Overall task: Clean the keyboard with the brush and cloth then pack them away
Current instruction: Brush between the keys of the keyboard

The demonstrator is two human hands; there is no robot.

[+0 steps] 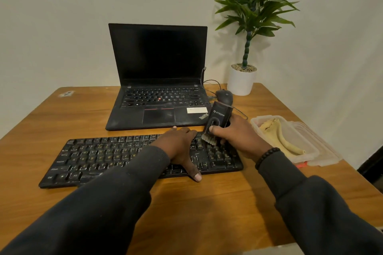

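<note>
A black keyboard lies across the wooden table in front of me. My left hand presses flat on its right-middle keys, fingers spread, thumb over the front edge. My right hand grips a black brush with pale bristles pointing down onto the keys at the keyboard's upper right. A yellow cloth lies inside a clear plastic container to the right of the keyboard.
An open black laptop sits behind the keyboard, with a wired black mouse at its right. A potted plant in a white pot stands at the back right. The container's lid lies beside the container near the table's right edge.
</note>
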